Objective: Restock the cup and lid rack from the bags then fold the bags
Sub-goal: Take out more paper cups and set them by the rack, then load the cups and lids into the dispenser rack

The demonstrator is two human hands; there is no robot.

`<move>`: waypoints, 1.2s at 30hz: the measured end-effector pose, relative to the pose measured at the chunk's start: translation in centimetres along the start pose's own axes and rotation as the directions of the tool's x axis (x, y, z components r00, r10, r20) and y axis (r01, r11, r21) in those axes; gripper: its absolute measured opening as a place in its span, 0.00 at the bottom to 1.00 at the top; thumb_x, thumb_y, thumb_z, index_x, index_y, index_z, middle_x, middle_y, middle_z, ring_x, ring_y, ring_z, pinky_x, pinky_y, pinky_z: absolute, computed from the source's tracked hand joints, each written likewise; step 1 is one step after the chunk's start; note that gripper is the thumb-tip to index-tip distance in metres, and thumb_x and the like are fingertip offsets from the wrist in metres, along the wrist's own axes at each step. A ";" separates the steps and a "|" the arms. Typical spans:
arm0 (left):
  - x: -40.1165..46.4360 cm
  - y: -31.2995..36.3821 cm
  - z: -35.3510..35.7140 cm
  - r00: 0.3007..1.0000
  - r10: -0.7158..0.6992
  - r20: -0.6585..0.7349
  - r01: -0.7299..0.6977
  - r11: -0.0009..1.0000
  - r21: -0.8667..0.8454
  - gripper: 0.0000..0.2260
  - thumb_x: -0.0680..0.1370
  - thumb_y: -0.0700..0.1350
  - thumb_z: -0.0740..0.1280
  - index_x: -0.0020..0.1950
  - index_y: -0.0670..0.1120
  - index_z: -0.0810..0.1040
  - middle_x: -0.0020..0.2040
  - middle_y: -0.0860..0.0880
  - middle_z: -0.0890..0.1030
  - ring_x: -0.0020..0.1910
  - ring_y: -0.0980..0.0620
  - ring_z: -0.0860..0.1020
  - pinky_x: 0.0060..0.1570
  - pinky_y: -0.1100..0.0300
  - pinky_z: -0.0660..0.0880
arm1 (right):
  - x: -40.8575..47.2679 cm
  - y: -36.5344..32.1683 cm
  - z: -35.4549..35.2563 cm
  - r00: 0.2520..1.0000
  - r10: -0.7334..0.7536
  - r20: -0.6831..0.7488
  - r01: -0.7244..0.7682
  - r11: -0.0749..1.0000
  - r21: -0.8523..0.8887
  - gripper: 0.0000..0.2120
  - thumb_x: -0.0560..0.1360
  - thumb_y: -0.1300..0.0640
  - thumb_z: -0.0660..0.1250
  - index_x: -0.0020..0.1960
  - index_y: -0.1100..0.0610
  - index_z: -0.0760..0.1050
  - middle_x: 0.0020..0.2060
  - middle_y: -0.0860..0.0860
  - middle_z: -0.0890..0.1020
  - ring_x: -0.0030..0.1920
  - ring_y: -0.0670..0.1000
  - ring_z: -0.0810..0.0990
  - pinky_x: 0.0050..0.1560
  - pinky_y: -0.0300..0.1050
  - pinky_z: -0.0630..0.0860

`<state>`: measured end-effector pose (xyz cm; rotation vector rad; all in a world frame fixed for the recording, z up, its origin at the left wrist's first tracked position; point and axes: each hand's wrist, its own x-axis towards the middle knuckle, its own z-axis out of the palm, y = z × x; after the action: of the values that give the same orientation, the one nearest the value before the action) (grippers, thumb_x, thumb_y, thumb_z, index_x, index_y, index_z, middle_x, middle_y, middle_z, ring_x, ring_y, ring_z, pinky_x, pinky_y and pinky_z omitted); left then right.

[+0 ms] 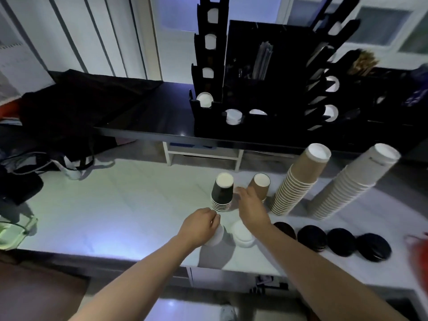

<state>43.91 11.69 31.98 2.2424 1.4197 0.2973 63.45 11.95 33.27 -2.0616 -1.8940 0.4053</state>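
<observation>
While the left hand [201,222] is curling round a white lid stack [216,236] on the counter [115,205], the right hand [251,206] is reaching, seemingly loose-fingered, between two cup stacks; lids are probably light, best gripped by sides.

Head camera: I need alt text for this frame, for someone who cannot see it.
Over a white counter, the left hand holds a white stack while the right hand reaches between a black cup stack and a brown cup stack. Black lids line the right; a black rack stands behind.
</observation>
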 end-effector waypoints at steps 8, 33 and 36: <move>-0.1 7.4 2.7 0.987 0.125 0.104 -0.123 0.992 -0.027 0.19 0.83 0.50 0.56 0.35 0.42 0.71 0.31 0.48 0.69 0.35 0.44 0.73 0.34 0.52 0.67 | -6.4 4.0 -3.5 0.993 0.101 -0.064 -0.101 0.995 0.002 0.07 0.80 0.66 0.59 0.52 0.57 0.73 0.50 0.55 0.79 0.47 0.57 0.78 0.42 0.48 0.72; 1.8 42.9 19.9 0.830 0.463 0.310 -0.473 0.880 -0.046 0.13 0.78 0.51 0.58 0.34 0.50 0.65 0.31 0.51 0.71 0.32 0.49 0.72 0.32 0.52 0.68 | -30.8 37.8 -20.6 0.715 0.668 -0.206 -0.679 0.734 0.019 0.14 0.74 0.49 0.59 0.34 0.55 0.64 0.31 0.52 0.72 0.37 0.60 0.73 0.33 0.47 0.61; 1.5 46.9 22.8 0.781 0.512 0.357 -0.527 0.848 -0.064 0.13 0.78 0.48 0.59 0.33 0.51 0.65 0.31 0.51 0.72 0.32 0.49 0.74 0.33 0.49 0.72 | -34.3 41.9 -21.4 0.644 0.727 -0.240 -0.734 0.675 0.076 0.13 0.75 0.47 0.59 0.38 0.54 0.67 0.41 0.56 0.81 0.44 0.61 0.79 0.38 0.46 0.65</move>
<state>91.34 -9.83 35.21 2.5262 0.5986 0.0169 107.32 -26.25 35.49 -2.6863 -0.8348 0.2601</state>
